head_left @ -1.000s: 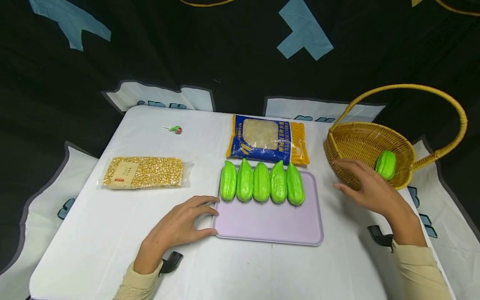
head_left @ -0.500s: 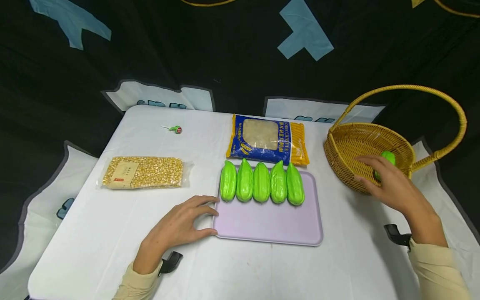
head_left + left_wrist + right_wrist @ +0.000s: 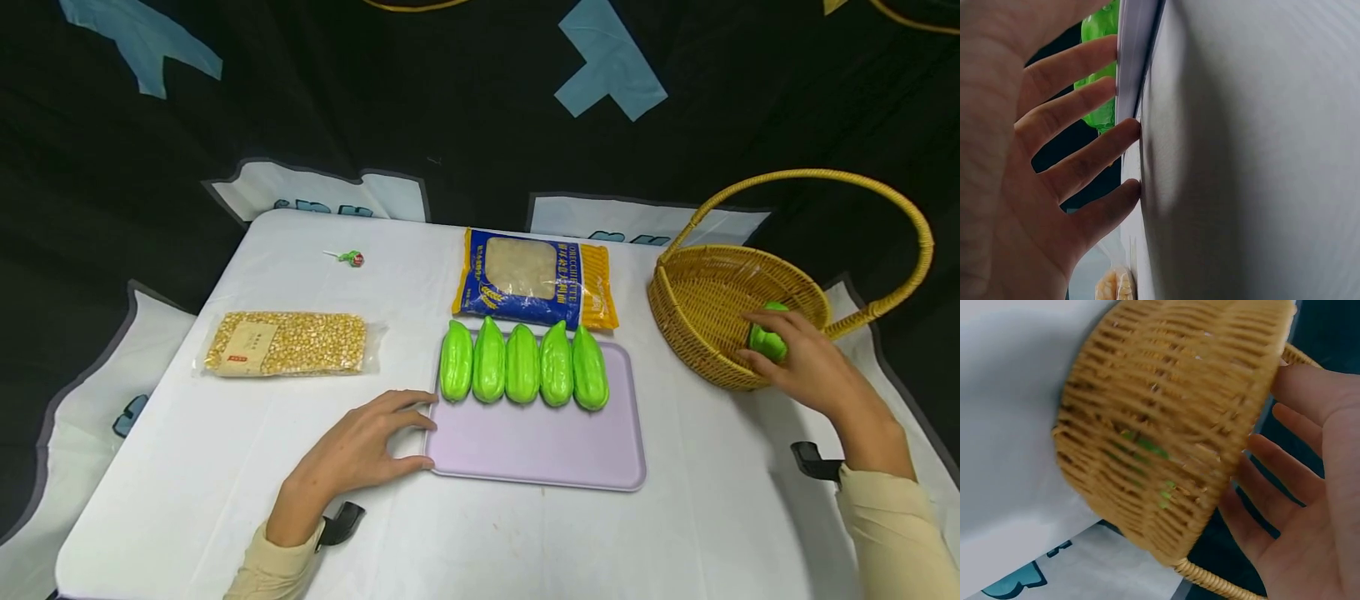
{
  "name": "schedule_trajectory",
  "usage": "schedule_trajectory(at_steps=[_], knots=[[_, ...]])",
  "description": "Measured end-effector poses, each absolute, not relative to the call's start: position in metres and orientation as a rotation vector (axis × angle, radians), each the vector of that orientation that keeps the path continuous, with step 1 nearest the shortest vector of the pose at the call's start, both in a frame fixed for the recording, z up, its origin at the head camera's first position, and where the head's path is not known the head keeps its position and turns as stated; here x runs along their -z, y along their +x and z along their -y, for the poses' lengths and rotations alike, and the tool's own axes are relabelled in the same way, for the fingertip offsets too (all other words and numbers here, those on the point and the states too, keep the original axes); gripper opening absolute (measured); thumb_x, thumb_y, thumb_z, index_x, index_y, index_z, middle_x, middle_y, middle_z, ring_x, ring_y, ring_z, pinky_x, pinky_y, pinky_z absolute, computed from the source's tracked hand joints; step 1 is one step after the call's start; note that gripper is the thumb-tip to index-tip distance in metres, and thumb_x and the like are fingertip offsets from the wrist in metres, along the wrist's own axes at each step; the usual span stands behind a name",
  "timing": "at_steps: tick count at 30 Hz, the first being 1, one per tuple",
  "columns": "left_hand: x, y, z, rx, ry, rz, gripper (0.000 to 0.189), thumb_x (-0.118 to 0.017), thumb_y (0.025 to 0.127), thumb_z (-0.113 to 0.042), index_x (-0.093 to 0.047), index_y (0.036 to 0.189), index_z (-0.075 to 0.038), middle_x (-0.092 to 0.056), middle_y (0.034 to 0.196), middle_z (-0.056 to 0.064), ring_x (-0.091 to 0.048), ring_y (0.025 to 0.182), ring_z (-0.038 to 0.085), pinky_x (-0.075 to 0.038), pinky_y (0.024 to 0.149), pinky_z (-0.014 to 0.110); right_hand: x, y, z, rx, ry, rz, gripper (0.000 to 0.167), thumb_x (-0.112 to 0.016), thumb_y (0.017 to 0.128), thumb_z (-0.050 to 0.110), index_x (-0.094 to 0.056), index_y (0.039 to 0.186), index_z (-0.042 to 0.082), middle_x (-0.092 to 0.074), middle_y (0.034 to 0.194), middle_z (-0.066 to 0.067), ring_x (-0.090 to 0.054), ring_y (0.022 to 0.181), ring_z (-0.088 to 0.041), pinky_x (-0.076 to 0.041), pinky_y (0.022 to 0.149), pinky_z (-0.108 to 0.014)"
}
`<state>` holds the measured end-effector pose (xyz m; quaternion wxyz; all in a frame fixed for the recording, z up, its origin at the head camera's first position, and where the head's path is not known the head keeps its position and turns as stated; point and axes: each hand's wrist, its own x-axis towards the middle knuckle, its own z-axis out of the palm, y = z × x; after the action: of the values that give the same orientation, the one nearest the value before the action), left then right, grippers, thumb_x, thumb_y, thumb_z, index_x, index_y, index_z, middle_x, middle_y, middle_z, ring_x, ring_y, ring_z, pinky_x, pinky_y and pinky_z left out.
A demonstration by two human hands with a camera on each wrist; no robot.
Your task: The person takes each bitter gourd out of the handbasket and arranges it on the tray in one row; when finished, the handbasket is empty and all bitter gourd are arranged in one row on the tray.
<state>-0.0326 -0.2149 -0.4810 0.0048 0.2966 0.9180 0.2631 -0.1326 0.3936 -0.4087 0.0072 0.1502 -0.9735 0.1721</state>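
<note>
A lilac tray (image 3: 540, 454) lies on the white table with several bright green, ridged star fruits (image 3: 522, 367) in a row along its far half. My left hand (image 3: 360, 442) rests at the tray's left edge, fingers spread and fingertips at the rim. In the left wrist view the fingers (image 3: 1094, 150) look fairly straight. At the right, my right hand (image 3: 813, 371) reaches over the near rim of a wicker basket (image 3: 693, 333), above another green star fruit (image 3: 767, 343) that it partly covers. The right wrist view shows loosely extended fingers (image 3: 1285, 462), tips hidden behind the rim.
Behind the tray lies a blue and yellow pasta bag (image 3: 536, 279). A clear packet of corn kernels (image 3: 288, 344) is on the left, with a lollipop (image 3: 351, 259) farther back. The basket's tall handle (image 3: 825, 173) arches over its opening.
My right hand has moved right, from the basket's left side to over the green star fruit inside it. The left hand and the tray stay where they were.
</note>
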Motion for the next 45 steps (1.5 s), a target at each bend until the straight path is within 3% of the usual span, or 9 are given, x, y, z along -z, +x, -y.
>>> schedule_trajectory(at_steps=[12, 23, 29, 36, 40, 45], knots=[[0.481, -0.032, 0.215, -0.827, 0.917, -2.876, 0.045, -0.094, 0.081, -0.049, -0.082, 0.114, -0.022, -0.063, 0.150, -0.005, -0.059, 0.139, 0.019, -0.053, 0.115, 0.041, 0.416, -0.147, -0.409, -0.414, 0.450, 3.106, 0.057, -0.080, 0.096, 0.013, -0.054, 0.143, -0.007, -0.042, 0.142, -0.039, -0.052, 0.115, -0.059, -0.052, 0.084, -0.078], [0.481, -0.031, 0.215, -0.837, 0.924, -2.874, 0.045, -0.093, 0.082, -0.049, -0.081, 0.115, -0.023, -0.063, 0.151, -0.005, -0.059, 0.140, 0.019, -0.053, 0.115, 0.042, 0.418, -0.160, -0.416, -0.431, 0.321, 3.226, 0.064, -0.080, 0.095, 0.013, -0.047, 0.144, -0.011, -0.028, 0.146, -0.048, -0.044, 0.119, -0.065, -0.046, 0.094, -0.084], [0.482, -0.031, 0.215, -0.829, 0.901, -2.875, 0.044, -0.094, 0.081, -0.050, -0.081, 0.115, -0.024, -0.062, 0.152, -0.006, -0.058, 0.141, 0.019, -0.052, 0.116, 0.042, 0.422, -0.169, -0.417, -0.456, 0.307, 3.243, 0.065, -0.080, 0.094, 0.012, -0.047, 0.143, -0.015, -0.033, 0.139, -0.046, -0.043, 0.118, -0.063, -0.049, 0.093, -0.081], [0.481, -0.030, 0.215, -0.822, 0.898, -2.875, 0.045, -0.093, 0.081, -0.051, -0.081, 0.115, -0.024, -0.062, 0.152, -0.006, -0.058, 0.141, 0.019, -0.052, 0.117, 0.041, 0.430, -0.176, -0.419, -0.463, 0.283, 3.192, 0.062, -0.081, 0.094, 0.011, -0.051, 0.138, -0.021, -0.034, 0.136, -0.045, -0.035, 0.124, -0.062, -0.041, 0.100, -0.080], [0.481, -0.030, 0.215, -0.820, 0.900, -2.877, 0.045, -0.094, 0.081, -0.050, -0.081, 0.115, -0.024, -0.062, 0.151, -0.006, -0.058, 0.141, 0.019, -0.052, 0.117, 0.041, 0.432, -0.178, -0.418, -0.453, 0.230, 3.184, 0.068, -0.080, 0.097, 0.019, -0.047, 0.142, -0.020, -0.030, 0.142, -0.047, -0.035, 0.126, -0.064, -0.043, 0.098, -0.080], [0.481, -0.031, 0.214, -0.822, 0.904, -2.874, 0.045, -0.094, 0.081, -0.050, -0.081, 0.115, -0.024, -0.062, 0.151, -0.006, -0.058, 0.141, 0.018, -0.052, 0.116, 0.041, 0.431, -0.182, -0.418, -0.419, 0.140, 3.255, 0.085, -0.075, 0.102, 0.042, -0.038, 0.153, -0.014, -0.020, 0.150, -0.050, -0.041, 0.119, -0.065, -0.047, 0.095, -0.082]])
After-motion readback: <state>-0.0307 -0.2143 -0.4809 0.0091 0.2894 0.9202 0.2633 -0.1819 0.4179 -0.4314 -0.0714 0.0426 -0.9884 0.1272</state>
